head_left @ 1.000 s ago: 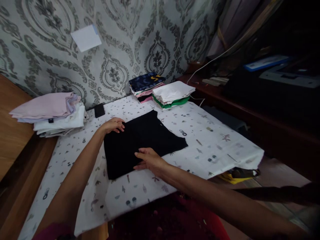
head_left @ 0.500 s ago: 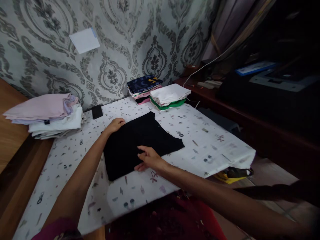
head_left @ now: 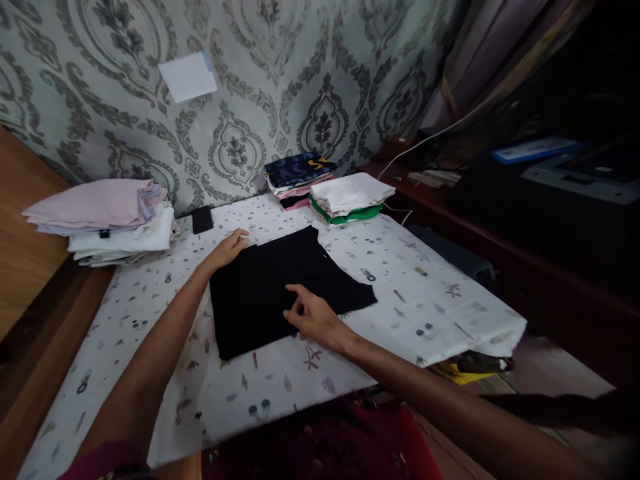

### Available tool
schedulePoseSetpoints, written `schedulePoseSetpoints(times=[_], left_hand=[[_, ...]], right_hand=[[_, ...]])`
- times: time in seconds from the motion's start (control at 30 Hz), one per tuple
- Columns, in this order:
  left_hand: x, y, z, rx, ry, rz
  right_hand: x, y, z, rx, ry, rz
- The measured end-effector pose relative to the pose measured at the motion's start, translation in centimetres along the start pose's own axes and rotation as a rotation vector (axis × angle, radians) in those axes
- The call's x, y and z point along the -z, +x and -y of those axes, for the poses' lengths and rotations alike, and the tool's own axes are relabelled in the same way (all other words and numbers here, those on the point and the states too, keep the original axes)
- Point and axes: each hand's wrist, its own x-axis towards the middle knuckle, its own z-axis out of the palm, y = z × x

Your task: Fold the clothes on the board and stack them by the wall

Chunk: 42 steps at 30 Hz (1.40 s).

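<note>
A dark smartphone (head_left: pixel 203 219) lies on the patterned white sheet (head_left: pixel 400 320), near the damask wallpaper (head_left: pixel 235 147). A white paper (head_left: pixel 188 77) with a blue corner is on that wallpaper, and a white cable (head_left: pixel 434 135) trails over the dark red furniture (head_left: pixel 450 213).

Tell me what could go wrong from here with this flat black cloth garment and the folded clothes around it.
The black cloth garment could crease if the right hand, over its near side, drags across it.

The stack of pink, lilac and white folded clothes might topple if bumped, since its pink top layer juts out leftward.
</note>
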Motion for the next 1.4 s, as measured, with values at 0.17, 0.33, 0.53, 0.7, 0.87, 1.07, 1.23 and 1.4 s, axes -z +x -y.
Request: schedulePoseSetpoints(times=[0.17, 0.33, 0.53, 0.7, 0.87, 1.07, 1.23, 1.4], left_hand=[[0.7, -4.7, 1.0, 0.010, 0.143, -0.111], [-4.0, -9.1, -0.9, -0.008, 0.390, -0.098], [-4.1, -10.2, 0.3, 0.001, 0.344, -0.155], [0.0, -7.3, 3.8, 0.189, 0.130, -0.256], [1.9, -4.8, 5.2, 0.173, -0.002, -0.137], [2.4, -5.1, 5.4, 0.103, -0.072, -0.057], [2.8, -6.1, 5.7, 0.061, 0.059, -0.043], [2.7, -8.5, 5.1, 0.084, 0.224, -0.113]], right_hand=[[0.1, 3.5, 3.2, 0.349, -0.512, -0.120], [-3.3, 11.8, 4.9, 0.482, -0.806, 0.032], [-4.9, 16.1, 2.4, 0.410, -0.958, 0.027], [-4.7, 16.0, 1.7, 0.445, -0.981, 0.004], [-4.9, 16.3, 1.4, 0.457, -0.980, 0.002], [-4.9, 16.5, 1.1, 0.473, -0.994, -0.001], [-5.0, 16.5, 0.9, 0.470, -1.009, 0.002], [-5.2, 17.0, 0.2, 0.504, -0.992, -0.009]])
